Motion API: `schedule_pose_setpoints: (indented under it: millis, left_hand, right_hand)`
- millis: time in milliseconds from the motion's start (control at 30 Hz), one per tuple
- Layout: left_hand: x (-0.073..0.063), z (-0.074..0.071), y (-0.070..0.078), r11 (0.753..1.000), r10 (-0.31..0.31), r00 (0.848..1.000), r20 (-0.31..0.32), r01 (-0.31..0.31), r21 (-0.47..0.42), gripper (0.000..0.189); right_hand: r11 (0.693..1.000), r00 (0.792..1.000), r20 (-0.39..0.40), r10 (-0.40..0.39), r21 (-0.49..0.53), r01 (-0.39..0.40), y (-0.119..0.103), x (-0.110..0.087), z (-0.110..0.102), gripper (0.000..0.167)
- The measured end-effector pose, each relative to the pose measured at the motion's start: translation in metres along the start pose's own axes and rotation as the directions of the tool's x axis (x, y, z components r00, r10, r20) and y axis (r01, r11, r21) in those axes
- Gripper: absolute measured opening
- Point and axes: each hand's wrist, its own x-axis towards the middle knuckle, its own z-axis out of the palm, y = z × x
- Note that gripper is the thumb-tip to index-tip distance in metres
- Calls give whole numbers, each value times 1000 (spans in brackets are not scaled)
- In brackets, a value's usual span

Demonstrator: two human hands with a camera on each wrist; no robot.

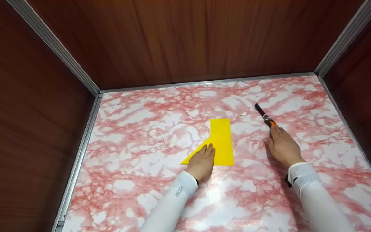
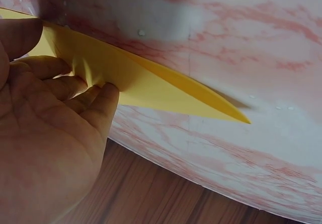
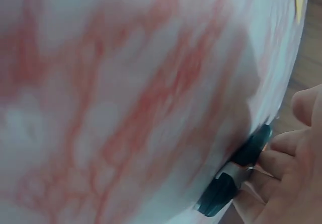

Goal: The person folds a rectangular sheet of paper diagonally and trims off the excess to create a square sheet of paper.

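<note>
Yellow paper (image 1: 223, 145) lies on the table (image 1: 134, 145), pressed by the left hand's (image 1: 201, 162) loose fingers. The right hand (image 1: 283, 146) touches a black-and-orange tool (image 1: 261, 111), thumb apart. I guess it's reaching time; next, pinch the tool, paper held steady.

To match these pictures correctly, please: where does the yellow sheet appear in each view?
Head: the yellow sheet, near centre, partly under the left hand.
Left wrist: it stretches from the left edge to a tip right of centre.
Right wrist: only a sliver, near top right corner.
Shared landmark: the marbled tabletop.
</note>
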Motion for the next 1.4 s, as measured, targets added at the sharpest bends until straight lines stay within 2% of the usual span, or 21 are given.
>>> schedule_pose_setpoints:
  millis: [100,400,633,767,900,1167,1267,1400]
  left_hand:
    - [0,0,0,1000,0,1000,14,0,0,49]
    - [-2,1,-2,1000,9,1000,-16,-9,-2,49]
    - [-2,-1,-2,1000,10,1000,-12,-10,-14,48]
    - [-2,-1,-2,1000,10,1000,-26,-10,-5,48]
    - [-2,0,-2,1000,11,999,-36,-11,-7,49]
    - [-2,1,-1,998,-8,1000,3,8,-57,50]
    - [-1,1,-2,998,-11,1000,-2,11,-56,51]
    - [0,1,-2,999,-16,1000,-8,15,-43,53]
  right_hand:
    - [1000,999,-29,-25,-17,24,-8,-9,6,59]
    - [992,988,-107,-114,-70,107,-29,-39,21,54]
    - [996,992,-91,-82,-40,79,-39,-49,23,63]
    - [998,990,-126,-68,8,69,-40,-45,21,65]
    - [998,985,-175,-14,59,25,-38,-33,17,63]
    - [993,983,-141,119,29,-116,-34,-12,15,57]
    - [992,978,-170,125,20,-124,-34,-10,16,47]
    - [996,967,-236,94,26,-90,-33,-8,18,34]
